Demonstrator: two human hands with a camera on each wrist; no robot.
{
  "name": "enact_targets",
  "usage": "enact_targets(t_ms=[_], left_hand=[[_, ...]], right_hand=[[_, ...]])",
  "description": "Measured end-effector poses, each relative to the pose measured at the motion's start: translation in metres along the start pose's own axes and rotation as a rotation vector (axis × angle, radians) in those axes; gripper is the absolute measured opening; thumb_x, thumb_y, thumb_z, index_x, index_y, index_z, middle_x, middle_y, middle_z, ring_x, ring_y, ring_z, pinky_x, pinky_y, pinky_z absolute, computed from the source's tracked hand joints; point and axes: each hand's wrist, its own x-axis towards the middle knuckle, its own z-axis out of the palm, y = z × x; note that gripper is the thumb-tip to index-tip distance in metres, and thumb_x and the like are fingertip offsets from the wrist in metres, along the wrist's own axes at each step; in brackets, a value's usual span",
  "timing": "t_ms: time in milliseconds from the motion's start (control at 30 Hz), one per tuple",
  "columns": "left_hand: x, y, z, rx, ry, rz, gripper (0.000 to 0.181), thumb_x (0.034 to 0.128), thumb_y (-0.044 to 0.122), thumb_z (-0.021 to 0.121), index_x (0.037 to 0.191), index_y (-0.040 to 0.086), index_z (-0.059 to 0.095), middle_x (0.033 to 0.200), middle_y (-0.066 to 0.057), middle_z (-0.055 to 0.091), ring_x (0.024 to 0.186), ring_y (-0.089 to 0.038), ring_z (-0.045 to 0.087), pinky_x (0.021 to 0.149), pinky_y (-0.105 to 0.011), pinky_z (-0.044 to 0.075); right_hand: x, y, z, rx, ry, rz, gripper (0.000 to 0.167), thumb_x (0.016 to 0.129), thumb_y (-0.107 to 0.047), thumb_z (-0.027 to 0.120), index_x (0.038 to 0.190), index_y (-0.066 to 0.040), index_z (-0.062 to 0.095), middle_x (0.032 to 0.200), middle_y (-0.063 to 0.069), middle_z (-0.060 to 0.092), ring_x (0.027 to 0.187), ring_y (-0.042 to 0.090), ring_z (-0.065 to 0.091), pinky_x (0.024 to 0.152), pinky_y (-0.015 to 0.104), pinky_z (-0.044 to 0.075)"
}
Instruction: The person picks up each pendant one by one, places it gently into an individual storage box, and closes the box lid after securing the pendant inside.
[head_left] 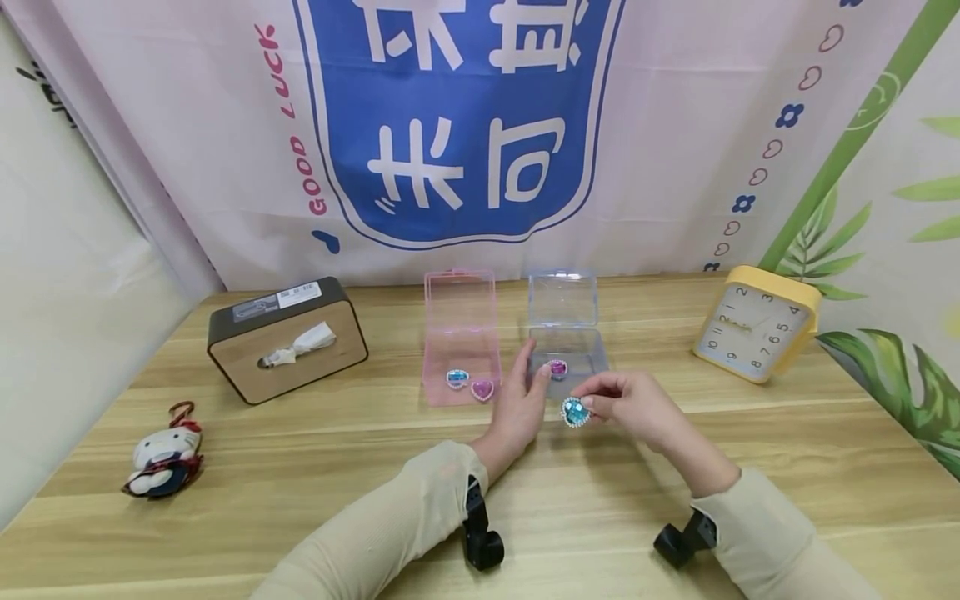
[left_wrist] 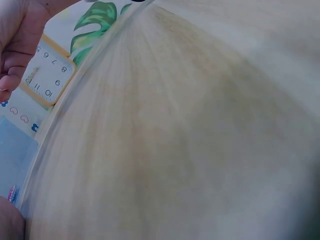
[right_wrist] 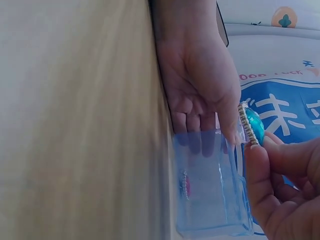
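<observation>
Right hand (head_left: pixel 630 408) pinches blue heart gem (head_left: pixel 575 412) by blue box (head_left: pixel 585 346)

We see the right hand grasping the blue heart gem between thumb and finger, holding it off the table (head_left: pixel 570 517) at the near side of the blue box, higher than that box's rim. The left hand (head_left: pixel 519 408) is unclenched, its fingers stretched along the left side of the blue box. Inside that box we find 1 pink gem (head_left: pixel 557 368).

Just to the left of the left hand stands the pink box (head_left: pixel 461 350); 2 gems lie in its near part, a small blue gem (head_left: pixel 457 379) on the left and a pink heart gem (head_left: pixel 482 389) on the right. Both boxes have their clear lids raised at the far side.

Farther left we see a tissue box (head_left: pixel 236 354), with a doll (head_left: pixel 161 462) nearer to us. At the far right stands a yellow clock (head_left: pixel 756 325), and a printed cloth (head_left: pixel 660 125) hangs behind the table. We count 2 black cameras, 1 at each wrist.
</observation>
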Motion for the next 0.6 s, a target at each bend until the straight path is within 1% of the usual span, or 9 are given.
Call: enact_targets(t_ms=[233,333,433,600], left_hand=[[0.000,0.002,0.000,0.005,0.010,0.009,0.053,0.0959,0.024,0.049,0.145,0.019,0.030,0.147,-0.011,0.033,0.133,-0.031,0.034,0.111,-0.043,0.028],[0.000,0.002,0.001,0.014,0.019,0.019,0.052,0.0959,0.024,0.049,0.145,0.019,0.031,0.146,-0.012,0.035,0.132,-0.031,0.036,0.111,-0.043,0.029],[0.000,0.001,0.001,0.017,0.017,0.008,0.053,0.0958,0.025,0.049,0.145,0.021,0.031,0.146,-0.012,0.036,0.132,-0.030,0.036,0.111,-0.042,0.029],[0.000,0.001,0.001,0.018,0.018,0.008,0.052,0.0959,0.025,0.049,0.145,0.020,0.031,0.146,-0.012,0.036,0.132,-0.031,0.036,0.111,-0.043,0.029]], right_hand=[[0.009,-0.002,-0.007,-0.019,0.049,-0.049,0.016,0.089,0.002,0.055,0.100,0.008,0.065,0.084,0.009,0.065,0.073,0.015,0.059,0.069,0.029,0.056],[0.012,-0.002,-0.008,-0.005,0.062,-0.051,0.017,0.088,0.003,0.055,0.101,0.009,0.064,0.086,0.010,0.066,0.074,0.017,0.060,0.070,0.031,0.056],[0.016,-0.002,-0.010,0.002,0.075,-0.049,0.017,0.089,0.002,0.054,0.102,0.009,0.063,0.086,0.010,0.066,0.074,0.018,0.060,0.070,0.032,0.057],[0.022,-0.002,-0.013,0.015,0.103,-0.056,0.017,0.090,0.002,0.053,0.102,0.010,0.063,0.084,0.008,0.065,0.072,0.014,0.058,0.067,0.027,0.056]])
